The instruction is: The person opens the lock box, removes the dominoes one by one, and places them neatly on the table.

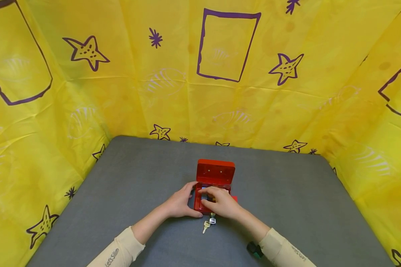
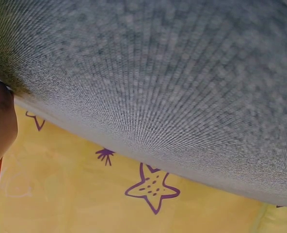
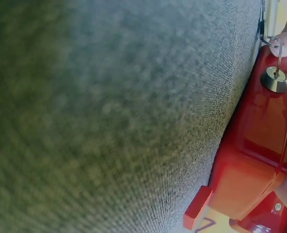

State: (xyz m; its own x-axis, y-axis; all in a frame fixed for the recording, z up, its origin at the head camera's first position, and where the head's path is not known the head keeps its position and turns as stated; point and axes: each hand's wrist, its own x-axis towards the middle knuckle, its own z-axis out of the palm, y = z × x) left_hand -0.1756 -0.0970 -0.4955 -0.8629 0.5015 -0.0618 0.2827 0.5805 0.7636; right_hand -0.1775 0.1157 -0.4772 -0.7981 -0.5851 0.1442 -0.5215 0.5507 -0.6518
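Observation:
A small red metal cash box (image 1: 197,204) stands on the table with its lid (image 1: 215,172) raised at the back. My left hand (image 1: 179,202) grips the box's left side, thumb at the front corner and fingers toward the back. Over the open box, my right hand (image 1: 223,203) reaches in with bent fingers, thumb and forefinger apart above bluish contents (image 1: 204,195). I cannot tell if it holds any of them. A key (image 1: 212,220) sits in the front lock (image 3: 274,79), and a second key (image 1: 206,226) hangs from its ring onto the table.
A small red block-like piece (image 3: 198,208) lies beside the box's right side. Near my right sleeve is a dark green and black object (image 1: 254,249), partly covered. The grey table (image 1: 147,163) is enclosed by yellow patterned cloth (image 1: 173,104) at back and sides.

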